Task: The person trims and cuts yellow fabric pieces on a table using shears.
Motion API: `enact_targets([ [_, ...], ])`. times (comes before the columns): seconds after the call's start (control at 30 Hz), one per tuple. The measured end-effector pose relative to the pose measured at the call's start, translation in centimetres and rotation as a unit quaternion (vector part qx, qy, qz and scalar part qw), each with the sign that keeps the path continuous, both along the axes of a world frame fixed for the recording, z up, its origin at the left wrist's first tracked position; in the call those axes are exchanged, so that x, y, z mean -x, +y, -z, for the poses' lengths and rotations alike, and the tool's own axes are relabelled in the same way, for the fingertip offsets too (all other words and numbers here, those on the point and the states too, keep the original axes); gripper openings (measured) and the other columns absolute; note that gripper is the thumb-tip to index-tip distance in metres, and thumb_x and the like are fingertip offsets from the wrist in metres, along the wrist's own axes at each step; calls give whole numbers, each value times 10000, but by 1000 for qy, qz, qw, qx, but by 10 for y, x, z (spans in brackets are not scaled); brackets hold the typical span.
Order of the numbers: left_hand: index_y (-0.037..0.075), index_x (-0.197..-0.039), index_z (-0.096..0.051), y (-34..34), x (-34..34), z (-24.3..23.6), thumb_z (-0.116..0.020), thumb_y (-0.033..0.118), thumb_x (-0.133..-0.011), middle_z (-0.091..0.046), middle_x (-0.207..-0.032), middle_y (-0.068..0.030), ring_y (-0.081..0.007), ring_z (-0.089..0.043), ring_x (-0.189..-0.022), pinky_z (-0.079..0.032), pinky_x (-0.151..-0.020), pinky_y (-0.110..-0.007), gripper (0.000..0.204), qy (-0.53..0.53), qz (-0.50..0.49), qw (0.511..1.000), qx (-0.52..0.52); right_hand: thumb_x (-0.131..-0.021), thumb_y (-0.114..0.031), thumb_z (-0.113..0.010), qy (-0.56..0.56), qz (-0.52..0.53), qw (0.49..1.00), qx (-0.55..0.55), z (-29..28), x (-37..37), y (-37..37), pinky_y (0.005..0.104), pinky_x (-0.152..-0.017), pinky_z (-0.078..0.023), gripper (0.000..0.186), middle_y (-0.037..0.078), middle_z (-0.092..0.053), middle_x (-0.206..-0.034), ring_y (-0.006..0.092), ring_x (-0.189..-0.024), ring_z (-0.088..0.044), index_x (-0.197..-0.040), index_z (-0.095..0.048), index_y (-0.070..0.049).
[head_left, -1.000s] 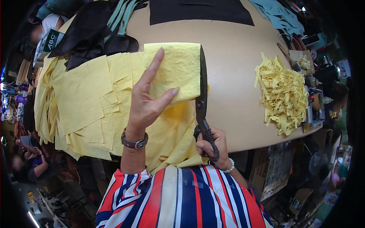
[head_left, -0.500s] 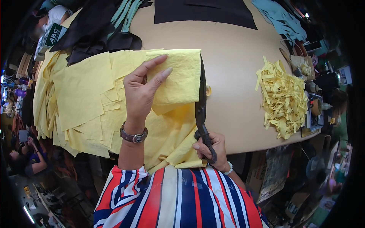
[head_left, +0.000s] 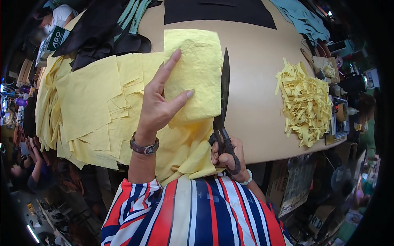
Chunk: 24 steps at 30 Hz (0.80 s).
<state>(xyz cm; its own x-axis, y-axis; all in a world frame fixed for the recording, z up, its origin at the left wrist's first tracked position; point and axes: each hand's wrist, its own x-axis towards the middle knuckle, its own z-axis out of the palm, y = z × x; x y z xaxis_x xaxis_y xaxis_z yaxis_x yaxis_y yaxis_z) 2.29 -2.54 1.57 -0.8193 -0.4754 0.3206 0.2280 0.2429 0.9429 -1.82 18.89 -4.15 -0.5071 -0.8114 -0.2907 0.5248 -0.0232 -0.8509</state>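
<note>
A folded piece of yellow fabric is held up over the table by my left hand. Its thumb and index finger lie spread on the upper face; the other fingers are mostly hidden. My right hand grips the handles of large black scissors. Their blade points away from me along the fabric's right edge, its tip a little apart from the cloth. Below the held piece, more yellow cloth hangs in folds over the table edge against my striped shirt.
Layered yellow fabric pieces cover the table's left side. Yellow cut strips are heaped at the right. Black cloth, dark fabric and teal strips lie farther back. A person is at far left, near a box.
The folded fabric and my left hand have risen and shifted slightly right. The scissors' tip has swung right, away from the fabric edge, and the handles are spread wider.
</note>
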Motion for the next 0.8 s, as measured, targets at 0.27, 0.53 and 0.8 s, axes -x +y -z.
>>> enact_targets([
  [0.27,-20,-1358,-302,1,-6,1,-583,-79,-713,-367,-1375,-158,-195,-401,-1236,-338,-1017,-308,706,-16,8,995,102,-560,-523,-801,9,25,1000,12,-8,3,-8,229,-494,-433,615,21,-493,-619,123,-534,-524,-749,-505,-19],
  [0.53,-9,-1345,-339,5,-5,3,-618,-27,-715,-382,-1374,-145,-221,-347,-1282,-254,-1059,-316,689,1,10,999,30,-724,-198,-752,-6,30,999,43,-1,0,-5,178,-424,-334,287,-23,-486,-573,37,-465,-440,-751,-518,-35],
  [0.8,-14,-1352,-318,3,-5,4,-604,-49,-717,-370,-1379,-146,-209,-361,-1269,-285,-1045,-313,698,7,6,998,59,-752,-124,-728,21,41,999,9,-7,-5,-8,176,-383,-297,243,-35,-468,-524,27,-418,-413,-722,-501,-45],
])
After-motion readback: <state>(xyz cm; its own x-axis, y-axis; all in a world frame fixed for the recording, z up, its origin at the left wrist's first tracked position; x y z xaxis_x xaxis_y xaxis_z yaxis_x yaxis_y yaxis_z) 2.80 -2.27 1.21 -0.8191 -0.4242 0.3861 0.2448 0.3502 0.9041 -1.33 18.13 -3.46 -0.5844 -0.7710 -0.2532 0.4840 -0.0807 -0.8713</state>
